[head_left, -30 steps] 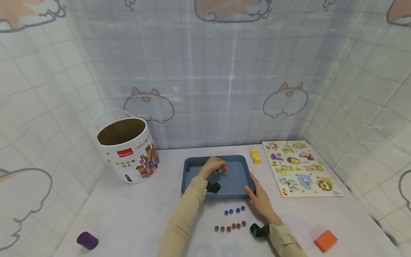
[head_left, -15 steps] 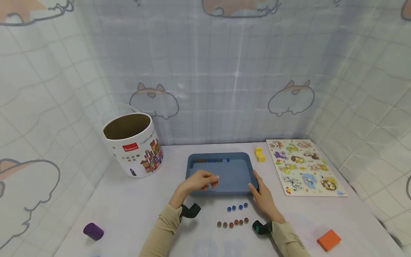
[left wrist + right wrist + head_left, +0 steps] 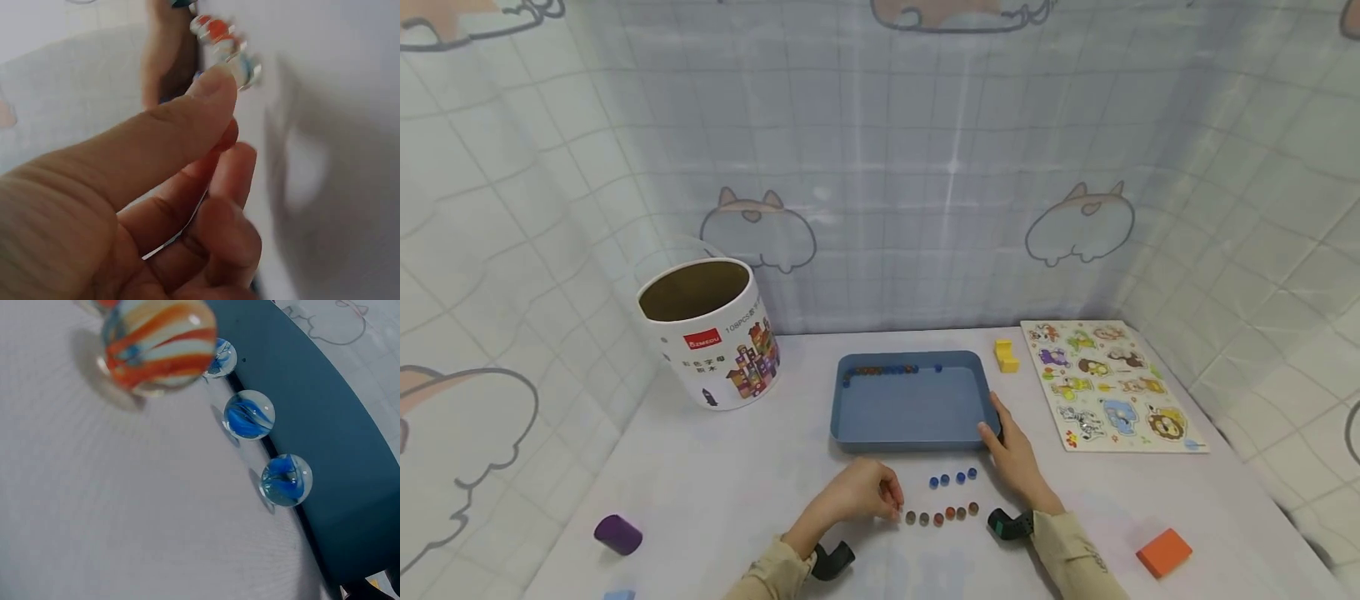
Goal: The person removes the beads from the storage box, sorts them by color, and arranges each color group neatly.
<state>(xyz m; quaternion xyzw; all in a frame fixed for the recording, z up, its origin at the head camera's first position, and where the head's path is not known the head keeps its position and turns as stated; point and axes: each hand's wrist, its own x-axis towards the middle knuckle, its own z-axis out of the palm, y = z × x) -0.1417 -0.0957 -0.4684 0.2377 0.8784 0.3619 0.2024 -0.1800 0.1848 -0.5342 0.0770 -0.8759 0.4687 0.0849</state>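
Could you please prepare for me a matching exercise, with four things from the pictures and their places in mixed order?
1. left hand
2. right hand
3. four blue marbles
4. orange block

A. between tray and nearer marble row
B. at the tray's right side
C. front right of the table
D. at the nearer row's left end

Pairs: 1-D, 2-B, 3-A, 4-C

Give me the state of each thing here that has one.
Tray, upright, marbles along its far side
Blue marbles, four in a row
Mixed marbles, six in a row
Left hand, fingers bent by the mixed marbles, contact unclear
Right hand, gripping the tray's edge
Bucket, upright, lidless
Purple cylinder, on its side
Orange block, lying flat
Puzzle board, lying flat
Yellow block, apart from the tray
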